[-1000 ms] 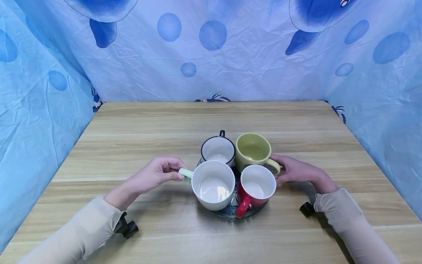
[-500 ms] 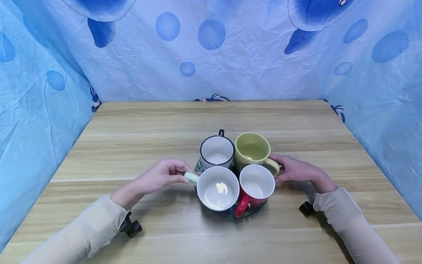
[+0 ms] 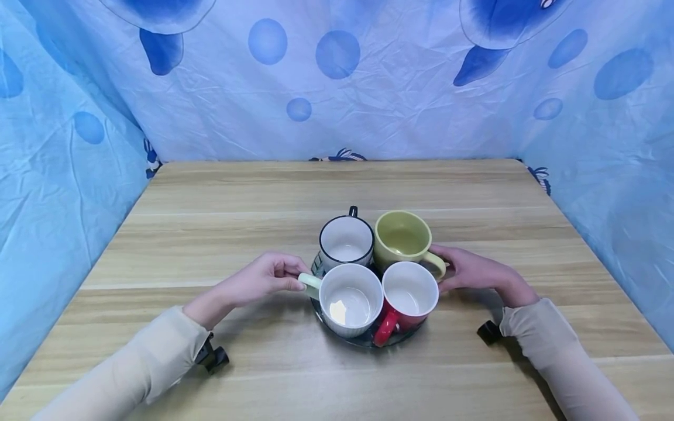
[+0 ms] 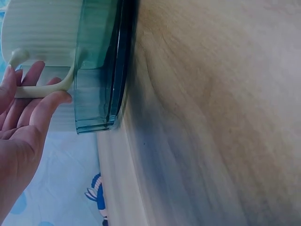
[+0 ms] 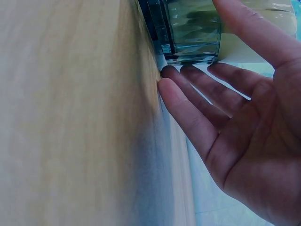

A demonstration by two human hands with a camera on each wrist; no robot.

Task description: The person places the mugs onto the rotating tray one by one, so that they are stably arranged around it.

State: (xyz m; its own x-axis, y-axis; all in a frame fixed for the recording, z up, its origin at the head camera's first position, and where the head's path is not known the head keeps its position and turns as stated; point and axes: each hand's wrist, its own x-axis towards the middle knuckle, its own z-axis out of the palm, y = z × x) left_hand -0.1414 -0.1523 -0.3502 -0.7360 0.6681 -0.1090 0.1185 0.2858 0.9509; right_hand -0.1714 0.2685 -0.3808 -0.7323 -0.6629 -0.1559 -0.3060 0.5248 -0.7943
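Observation:
My left hand (image 3: 265, 282) pinches the handle (image 4: 44, 89) of a pale ribbed mug (image 3: 351, 298) with a white inside. The mug stands upright in a round, see-through green tray (image 4: 94, 106) with a dark base; its lower part shows through the tray wall in the left wrist view. My right hand (image 3: 474, 272) lies against the other side of the tray, fingers spread and loosely extended, fingertips right at the wall in the right wrist view. Beside that hand are a yellow-green mug (image 3: 402, 234) and a red mug (image 3: 411, 295), both in the tray.
A white mug (image 3: 346, 240) with a black rim and handle stands at the back left of the tray. The red mug's handle points toward the front. Under the tray is a wooden table (image 3: 237, 210), with a blue patterned curtain (image 3: 221, 99) around its back and sides.
My left hand has moved right with the pale mug, which shifted toward the red mug and settled lower in the tray. The right hand has stayed in place.

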